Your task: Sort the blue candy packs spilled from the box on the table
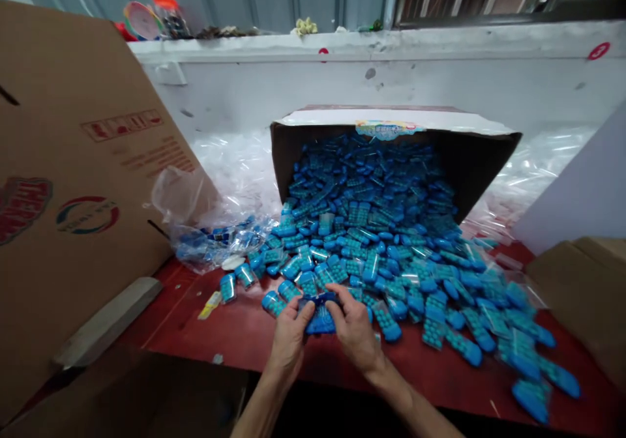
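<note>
Near the front edge of the red table (195, 337), my left hand (288, 335) and my right hand (356, 334) are closed on one small blue plastic packet (321, 322). Both thumbs press on its near face, with the fingers behind it. Its top edge is darker blue; what is inside, if anything, I cannot make out. Just beyond my fingers spreads a heap of small clear containers with blue caps (352, 268), filled with round turquoise balls. The heap spills out of a cardboard box (489, 164) lying on its side.
A clear plastic bag (188, 246) with dark blue pieces lies left of the heap. Tall brown cartons (98, 151) stand at the left, another brown box (581, 294) at the right. Clear plastic packaging (235, 158) piles up along the back wall. A yellow slip (210, 304) lies on the table.
</note>
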Available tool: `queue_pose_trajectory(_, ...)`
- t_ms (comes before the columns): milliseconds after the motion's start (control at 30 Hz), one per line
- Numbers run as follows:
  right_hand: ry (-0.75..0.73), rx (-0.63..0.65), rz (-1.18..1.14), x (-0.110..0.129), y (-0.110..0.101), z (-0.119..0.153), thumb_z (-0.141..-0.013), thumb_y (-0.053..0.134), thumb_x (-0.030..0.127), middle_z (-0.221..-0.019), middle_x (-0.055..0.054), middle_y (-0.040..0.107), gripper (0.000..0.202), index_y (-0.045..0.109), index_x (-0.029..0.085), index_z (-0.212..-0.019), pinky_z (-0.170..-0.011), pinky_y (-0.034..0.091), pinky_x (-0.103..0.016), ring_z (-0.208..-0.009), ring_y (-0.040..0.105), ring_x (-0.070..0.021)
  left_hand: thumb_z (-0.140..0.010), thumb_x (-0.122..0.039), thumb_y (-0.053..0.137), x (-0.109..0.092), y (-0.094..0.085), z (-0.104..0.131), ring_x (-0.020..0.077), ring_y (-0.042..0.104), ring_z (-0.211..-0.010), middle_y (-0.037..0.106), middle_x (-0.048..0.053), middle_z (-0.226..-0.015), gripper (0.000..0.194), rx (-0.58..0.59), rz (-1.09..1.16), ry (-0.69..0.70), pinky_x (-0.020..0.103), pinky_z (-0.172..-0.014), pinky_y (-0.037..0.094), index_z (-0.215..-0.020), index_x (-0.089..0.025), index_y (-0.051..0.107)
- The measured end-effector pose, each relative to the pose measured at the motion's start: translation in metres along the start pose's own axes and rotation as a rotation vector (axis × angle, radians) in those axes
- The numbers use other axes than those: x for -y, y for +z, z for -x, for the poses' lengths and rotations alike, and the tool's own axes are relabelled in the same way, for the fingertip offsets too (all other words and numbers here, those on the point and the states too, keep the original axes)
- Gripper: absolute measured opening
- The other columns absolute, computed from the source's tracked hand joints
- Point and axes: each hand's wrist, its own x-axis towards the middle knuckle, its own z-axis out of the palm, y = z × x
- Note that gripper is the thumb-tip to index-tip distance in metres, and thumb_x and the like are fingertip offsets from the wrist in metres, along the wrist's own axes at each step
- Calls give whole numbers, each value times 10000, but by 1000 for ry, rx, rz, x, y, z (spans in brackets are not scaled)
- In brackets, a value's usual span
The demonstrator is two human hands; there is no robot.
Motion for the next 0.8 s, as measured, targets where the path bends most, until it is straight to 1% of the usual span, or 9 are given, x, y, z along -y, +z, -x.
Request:
queue_pose_trajectory(100, -244, 18, 189, 2, 8, 17, -858, 311, 165, -771, -63, 600, 255, 542, 155, -965, -668, 465, -288, -735, 563, -167, -545, -364, 680, 24, -6, 4, 101, 514, -508, 561, -25, -572, 306, -92, -127, 97, 204, -489, 410, -752, -171, 562)
queue_pose_trajectory(167, -304, 36, 246, -3, 12, 22, -865, 289, 163, -716, -58, 584, 263, 552, 154, -881, -618, 460, -280, -676, 550, -162, -566, -379, 662, 37, -5, 8, 106, 525, -538, 564, -26, -585, 289, -133, -180, 149, 200, -509, 416, -749, -181, 559)
queue_pose_trajectory(267, -245, 1, 215, -16, 6, 18, -876, 288, 179, -766, -60, 594, 243, 527, 150, -905, -637, 465, -258, -704, 566, -149, -601, -410, 628, 47, 3, 14, 112, 538, -557, 576, -22, -604, 288, -168, -219, 169, 205, -526, 424, -774, -191, 558)
queue_pose_trajectory(400, -107, -7, 265, -33, -15, 13, -876, 325, 221, -814, -49, 611, 233, 511, 160, -1002, -654, 473, -247, -738, 579, -142, -592, -445, 617, 45, 8, 7, 115, 537, -528, 584, -16, -602, 349, -158, -257, 173, 215, -504, 422, -824, -190, 563)
queue_pose_trajectory(500, -129, 17, 551, -41, -27, 24, -845, 411, 295, -1043, -97, 575, 318, 479, 187, -1136, -861, 396, -422, -1003, 498, -232, -588, -468, 597, 40, 3, -8, 122, 536, -508, 590, -11, -611, 377, -202, -335, 182, 224, -479, 420, -833, -185, 553)
queue_pose_trajectory(567, -177, 96, 723, -47, -29, 35, -803, 477, 366, -1232, -103, 459, 461, 390, 235, -1237, -929, 261, -564, -1177, 331, -308, -605, -476, 565, 38, -3, -19, 116, 510, -449, 567, -21, -571, 363, -225, -400, 150, 223, -425, 396, -818, -184, 533)
queue_pose_trajectory(633, -235, 217, 800, -54, -29, 43, -767, 512, 426, -1337, -76, 341, 576, 310, 272, -1285, -931, 182, -630, -1246, 188, -341, -633, -472, 520, 38, -6, -28, 107, 474, -387, 525, -37, -524, 339, -213, -492, 102, 217, -369, 356, -807, -181, 507)
queue_pose_trajectory(700, -241, 308, 817, -62, -29, 45, -760, 514, 447, -1355, -61, 317, 606, 286, 276, -1294, -928, 168, -641, -1256, 158, -342, -669, -461, 460, 39, -7, -35, 110, 468, -365, 493, -45, -507, 313, -191, -634, 71, 216, -347, 333, -805, -180, 486)
queue_pose_trajectory(800, -201, 346, 820, -71, -33, 40, -798, 483, 394, -1333, -56, 358, 536, 299, 272, -1287, -939, 147, -635, -1253, 186, -317, -716, -429, 388, 42, -5, -43, 123, 484, -379, 474, -41, -502, 262, -191, -833, 73, 223, -359, 331, -758, -183, 468)
